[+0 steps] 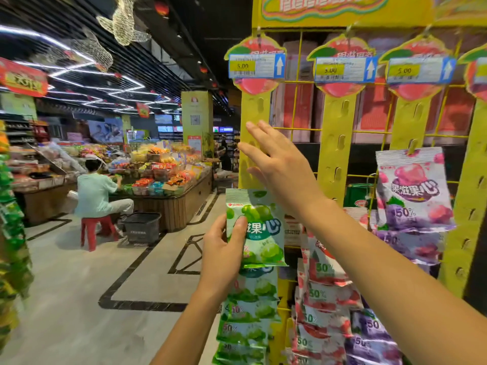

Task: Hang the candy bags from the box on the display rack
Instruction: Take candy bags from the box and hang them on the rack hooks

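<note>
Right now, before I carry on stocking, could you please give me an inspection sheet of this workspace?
Surface: yellow display rack, upper hooks mostly bare; price tags read 5.00.
Job's things: green candy bag in hand; hung green bags below it; red bags and purple bags to the right; box not in view.
Clutter: nothing seen.
Hands: left hand grips the green candy bag; right hand open, raised before the leftmost strip.
Cables: nothing seen.
Surroundings: seated person on red stool, black basket, snack counter behind.

Pale floor (pixel 66 285), black-lined; dark ceiling (pixel 184 35), zigzag strip lights (pixel 92 83); red stool (pixel 97 230).
</note>
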